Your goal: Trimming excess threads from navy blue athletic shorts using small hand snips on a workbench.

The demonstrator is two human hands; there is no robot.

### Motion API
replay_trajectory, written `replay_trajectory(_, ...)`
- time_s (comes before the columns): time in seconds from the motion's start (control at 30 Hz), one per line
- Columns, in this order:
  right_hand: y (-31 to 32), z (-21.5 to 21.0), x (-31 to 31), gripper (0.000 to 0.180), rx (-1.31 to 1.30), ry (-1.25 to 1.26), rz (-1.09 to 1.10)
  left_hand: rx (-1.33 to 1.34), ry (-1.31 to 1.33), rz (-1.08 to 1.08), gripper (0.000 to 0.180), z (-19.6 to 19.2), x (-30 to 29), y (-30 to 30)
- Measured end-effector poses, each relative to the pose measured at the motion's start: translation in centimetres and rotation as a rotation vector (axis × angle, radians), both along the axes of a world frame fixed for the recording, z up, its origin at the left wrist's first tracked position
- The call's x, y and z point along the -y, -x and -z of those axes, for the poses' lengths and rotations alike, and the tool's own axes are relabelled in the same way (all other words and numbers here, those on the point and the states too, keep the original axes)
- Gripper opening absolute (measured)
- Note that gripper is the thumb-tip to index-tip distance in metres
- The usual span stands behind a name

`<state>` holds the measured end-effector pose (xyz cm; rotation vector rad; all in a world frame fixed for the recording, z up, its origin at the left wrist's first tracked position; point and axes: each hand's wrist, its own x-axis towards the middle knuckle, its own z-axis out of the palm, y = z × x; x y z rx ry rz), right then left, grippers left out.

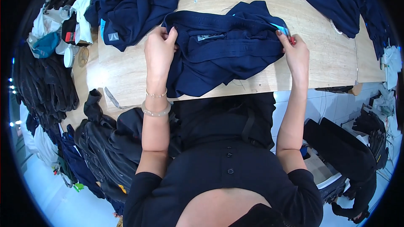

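A pair of navy pants point(235, 59) lies spread on the wooden table in front of me, its elastic waistband stretched wide with a small grey label point(210, 37) showing inside. My left hand point(160, 50) pinches the waistband's left end between thumb and fingers. At the opposite end, my right hand point(297, 56) grips the waistband near a light-blue patch. A small red item point(293, 40) pokes out by the right fingers; its kind is mostly hidden by them.
More navy garments point(134, 8) lie at the back left, and others point(332, 4) at the back right of the wooden table point(130, 67). A round white jar point(69, 56) stands left. Dark clothes point(105, 143) hang beside my left arm.
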<state>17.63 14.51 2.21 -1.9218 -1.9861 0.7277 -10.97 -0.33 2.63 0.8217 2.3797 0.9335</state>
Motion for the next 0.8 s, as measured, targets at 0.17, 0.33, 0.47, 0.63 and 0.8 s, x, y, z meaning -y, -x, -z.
replay_trajectory(0.17, 0.3, -1.6, 2.9, 0.033, -0.477, -0.235, -0.125, 0.374, -0.434, -0.122, 0.010, -1.5, 4.1, -5.5)
replay_trajectory(0.33, 2.4, -1.1, 5.9, 0.024, -0.455, -0.118, -0.422, 1.190, -0.201, -0.078, 0.026, 1.1, 3.6, -10.2)
replay_trajectory(0.47, 3.2, 0.8, 7.5, 0.026, -0.341, -0.236, -0.489, 1.396, -0.281, -0.147, 0.027, 2.6, 2.3, -10.3)
replay_trajectory(0.63, 3.5, 1.5, 8.0, 0.025, -0.296, -0.268, -0.468, 1.477, -0.282, -0.351, 0.027, 3.1, 1.9, -10.9)
replay_trajectory(0.8, 3.5, 1.4, 8.1, 0.025, -0.274, -0.242, -0.474, 1.484, -0.321, -0.354, 0.025, 3.7, 2.1, -11.4)
